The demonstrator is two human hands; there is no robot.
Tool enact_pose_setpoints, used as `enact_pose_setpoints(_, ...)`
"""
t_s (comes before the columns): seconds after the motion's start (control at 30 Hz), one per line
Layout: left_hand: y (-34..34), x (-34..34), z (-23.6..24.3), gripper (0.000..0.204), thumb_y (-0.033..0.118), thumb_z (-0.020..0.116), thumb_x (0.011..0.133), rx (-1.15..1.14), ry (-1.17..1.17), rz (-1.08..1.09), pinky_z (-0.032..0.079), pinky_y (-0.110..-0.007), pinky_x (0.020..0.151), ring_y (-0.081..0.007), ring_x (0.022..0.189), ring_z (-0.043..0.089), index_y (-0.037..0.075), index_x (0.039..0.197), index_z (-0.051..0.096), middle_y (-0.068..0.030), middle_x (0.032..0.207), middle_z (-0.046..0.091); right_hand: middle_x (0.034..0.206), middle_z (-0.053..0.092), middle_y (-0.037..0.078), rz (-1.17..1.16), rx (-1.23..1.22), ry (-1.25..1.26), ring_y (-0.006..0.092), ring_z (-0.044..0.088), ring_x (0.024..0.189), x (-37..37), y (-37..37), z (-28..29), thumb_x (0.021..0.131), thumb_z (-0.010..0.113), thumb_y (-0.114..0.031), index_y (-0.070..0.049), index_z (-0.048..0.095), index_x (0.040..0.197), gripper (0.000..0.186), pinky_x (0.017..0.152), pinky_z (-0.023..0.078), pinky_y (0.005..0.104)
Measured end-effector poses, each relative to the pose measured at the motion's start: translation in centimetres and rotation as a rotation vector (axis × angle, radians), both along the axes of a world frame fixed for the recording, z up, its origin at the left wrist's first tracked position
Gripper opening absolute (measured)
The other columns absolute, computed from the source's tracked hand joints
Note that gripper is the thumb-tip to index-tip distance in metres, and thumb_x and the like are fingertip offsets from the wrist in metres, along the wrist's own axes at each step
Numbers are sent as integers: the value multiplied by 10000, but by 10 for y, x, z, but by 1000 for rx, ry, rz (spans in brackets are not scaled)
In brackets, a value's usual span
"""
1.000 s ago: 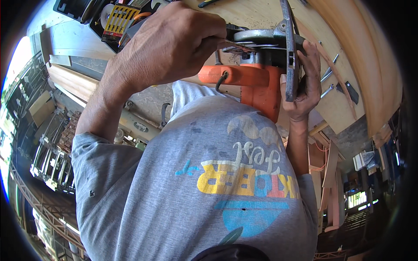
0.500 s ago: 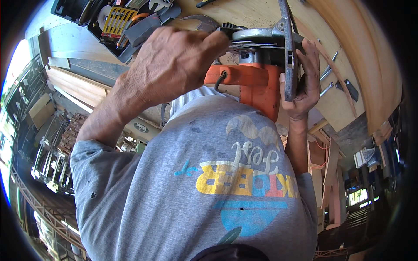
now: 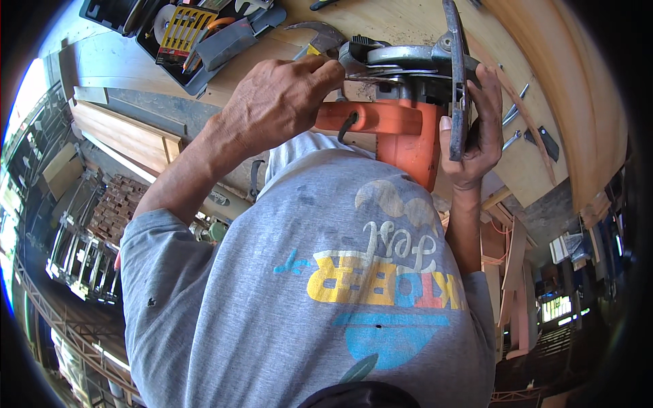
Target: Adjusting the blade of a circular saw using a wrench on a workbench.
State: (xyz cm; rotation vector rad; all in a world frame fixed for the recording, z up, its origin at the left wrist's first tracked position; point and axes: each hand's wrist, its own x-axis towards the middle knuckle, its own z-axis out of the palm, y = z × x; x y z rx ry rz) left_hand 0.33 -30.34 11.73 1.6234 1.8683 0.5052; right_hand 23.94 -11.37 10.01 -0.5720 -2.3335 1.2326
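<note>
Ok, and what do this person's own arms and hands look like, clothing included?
The left hand and right hand are ungloved, with no watch or bracelet visible on either wrist. The forearms are uncovered below short, heathered grey T-shirt sleeves. The left sleeve has a small dark spot, possibly a hole; the right sleeve shows only partly.

A power saw (image 3: pixel 409 146) shows smooth plastic and scuffed metal beside a matt cloth shirt (image 3: pixel 292 238), a wooden counter (image 3: pixel 401 20) and, far left, a matt plastic toolbox (image 3: pixel 193 83).
</note>
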Motion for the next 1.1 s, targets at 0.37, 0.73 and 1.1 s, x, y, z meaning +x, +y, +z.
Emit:
enact_pose_setpoints(0.37, -15, 0, -43, 175, 56, 702, 873, 123, -253, 88, 458, -383, 532, -238, 583, 627, 81, 1019, 609, -76, 818, 693, 1498, 542, 162, 19, -22, 20, 350, 436, 1446, -5, -1, 2, 788, 633, -52, -50, 609, 1359, 572, 1214, 324, 519)
enact_pose_setpoints(0.73, -25, 2, -39, 94, 7, 672, 909, 106, -399, 215, 466, -364, 568, -217, 604, 606, 45, 985, 632, -77, 794, 666, 1498, 542, 160, 10, -16, 20, 350, 434, 1447, -2, -1, 4, 802, 623, -47, -40, 606, 1354, 553, 1211, 325, 510)
enact_pose_setpoints(1.1, -2, -18, 29, 55, 73, 657, 960, -91, -451, 145, 448, -336, 532, -196, 515, 559, 49, 910, 650, -64, 717, 645, 1497, 546, 147, -2, -27, 33, 347, 441, 1441, -2, -1, -1, 793, 650, -67, -54, 610, 1361, 569, 1212, 323, 514)
